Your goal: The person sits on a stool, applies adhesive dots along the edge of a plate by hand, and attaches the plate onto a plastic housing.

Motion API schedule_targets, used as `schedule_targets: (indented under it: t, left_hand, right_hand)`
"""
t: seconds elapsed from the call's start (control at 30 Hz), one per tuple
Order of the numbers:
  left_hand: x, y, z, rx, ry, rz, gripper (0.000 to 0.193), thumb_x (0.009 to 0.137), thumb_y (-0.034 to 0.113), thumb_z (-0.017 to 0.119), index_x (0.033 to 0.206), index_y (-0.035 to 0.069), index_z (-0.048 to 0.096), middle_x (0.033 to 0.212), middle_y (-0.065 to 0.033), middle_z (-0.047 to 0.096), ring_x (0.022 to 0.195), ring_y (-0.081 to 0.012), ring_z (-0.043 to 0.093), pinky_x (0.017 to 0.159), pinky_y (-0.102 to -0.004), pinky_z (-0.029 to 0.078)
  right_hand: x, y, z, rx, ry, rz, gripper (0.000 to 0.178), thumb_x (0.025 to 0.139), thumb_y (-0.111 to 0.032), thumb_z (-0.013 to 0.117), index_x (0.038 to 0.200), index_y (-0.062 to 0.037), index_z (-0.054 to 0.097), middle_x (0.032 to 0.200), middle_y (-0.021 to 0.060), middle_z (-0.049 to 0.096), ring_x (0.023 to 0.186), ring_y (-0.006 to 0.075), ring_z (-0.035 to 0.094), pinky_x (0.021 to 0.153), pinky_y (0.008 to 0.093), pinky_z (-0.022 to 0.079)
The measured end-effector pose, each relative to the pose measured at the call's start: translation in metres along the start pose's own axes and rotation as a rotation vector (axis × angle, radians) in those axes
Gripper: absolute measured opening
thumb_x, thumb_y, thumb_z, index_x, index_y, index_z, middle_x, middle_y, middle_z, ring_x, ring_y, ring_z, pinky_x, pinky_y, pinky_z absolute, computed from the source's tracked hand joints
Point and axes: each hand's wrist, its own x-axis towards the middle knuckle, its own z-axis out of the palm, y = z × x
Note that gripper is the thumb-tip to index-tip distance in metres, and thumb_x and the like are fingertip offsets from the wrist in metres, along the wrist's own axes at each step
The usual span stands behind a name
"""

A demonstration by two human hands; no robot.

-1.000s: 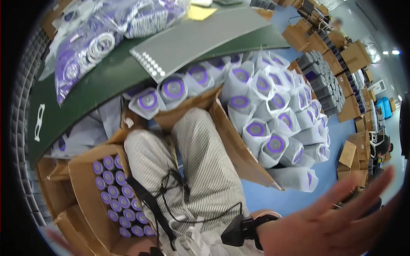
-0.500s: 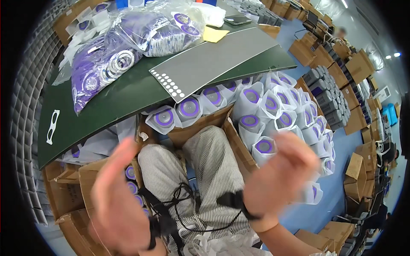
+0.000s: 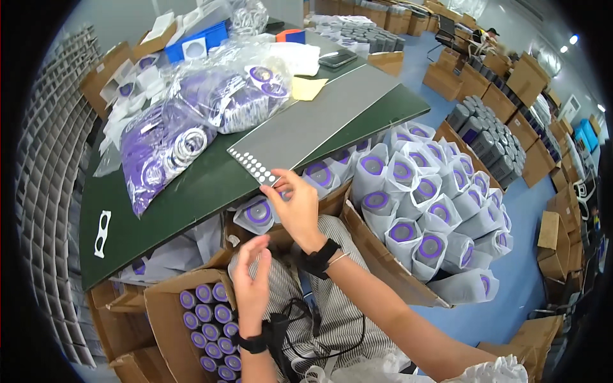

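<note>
On the green table [image 3: 211, 191] lies a long grey sheet [image 3: 319, 105] with rows of white round stickers [image 3: 252, 163] at its near end. My right hand [image 3: 297, 207] reaches to that end; its thumb and forefinger pinch at the sheet's near corner, beside the last stickers. Whether a sticker is lifted there cannot be made out. Lower and to the left, my left hand [image 3: 251, 281] is raised over my lap, fingers apart, holding nothing. Both wrists wear black bands.
Clear bags of purple-and-white parts [image 3: 166, 150] and a white cutout piece [image 3: 102, 234] lie on the table. A carton of wrapped grey cylinders with purple rings [image 3: 402, 231] stands right; another carton of bare cylinders [image 3: 204, 313] stands lower left. Cords hang over my lap.
My right hand has moved up and left from above the right carton to the sheet's corner. My left hand has shifted right, uncovering the cylinders in the lower-left carton. The view has shifted slightly.
</note>
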Motion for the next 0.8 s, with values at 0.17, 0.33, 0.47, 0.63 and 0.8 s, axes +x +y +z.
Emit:
schedule_targets:
  t: [0.17, 0.33, 0.47, 0.63, 0.8]
  left_hand:
    - [0.070, 0.032, -0.009, 0.459, -0.019, 0.388, 0.025, 0.087, 0.007, 0.059, 0.112, 0.002, 0.059, 0.113, -0.0108, 0.061, 0.108, -0.0227, 0.056, 0.096, -0.0312, 0.040]
    - [0.144, 0.024, -0.012, 0.758, -0.179, 0.703, 0.039, 0.082, 0.010, 0.064, 0.120, 0.007, 0.059, 0.131, -0.0107, 0.054, 0.132, -0.0322, 0.038, 0.108, -0.0423, 0.028]
    - [0.163, 0.009, -0.021, 0.761, -0.330, 0.559, 0.044, 0.083, 0.021, 0.063, 0.125, 0.010, 0.058, 0.137, -0.0100, 0.050, 0.135, -0.0326, 0.035, 0.112, -0.0449, 0.023]
    - [0.177, -0.007, -0.026, 0.619, -0.352, 0.468, 0.034, 0.092, 0.019, 0.049, 0.123, 0.011, 0.060, 0.136, -0.0080, 0.051, 0.135, -0.0281, 0.036, 0.113, -0.0436, 0.020]
    - [0.172, -0.009, -0.016, 0.679, -0.242, 0.450, 0.032, 0.096, 0.023, 0.046, 0.120, 0.010, 0.061, 0.132, -0.0073, 0.055, 0.132, -0.0261, 0.041, 0.112, -0.0421, 0.024]
  right_hand:
    - [-0.001, 0.004, -0.011, -0.219, -0.007, -0.237, 0.024, 0.080, -0.014, 0.069, 0.100, -0.0020, 0.065, 0.084, 0.0090, 0.061, 0.078, 0.0247, 0.060, 0.065, 0.0355, 0.049]
    - [0.014, 0.005, -0.024, -0.442, -0.094, -0.515, 0.022, 0.077, -0.012, 0.069, 0.096, -0.0039, 0.065, 0.102, 0.0088, 0.058, 0.095, 0.0248, 0.058, 0.075, 0.0367, 0.050]
    - [0.022, 0.029, -0.025, -0.419, -0.090, -0.744, 0.020, 0.076, -0.010, 0.068, 0.096, -0.0055, 0.065, 0.100, 0.0082, 0.062, 0.101, 0.0247, 0.061, 0.080, 0.0367, 0.050]
    - [0.031, 0.036, -0.030, -0.427, -0.107, -0.873, 0.025, 0.072, -0.007, 0.068, 0.097, -0.0062, 0.067, 0.100, 0.0069, 0.066, 0.097, 0.0248, 0.065, 0.086, 0.0382, 0.049]
    - [0.036, 0.042, -0.030, -0.454, -0.136, -0.966, 0.027, 0.072, -0.007, 0.069, 0.098, -0.0053, 0.067, 0.102, 0.0077, 0.066, 0.102, 0.0261, 0.064, 0.094, 0.0407, 0.048]
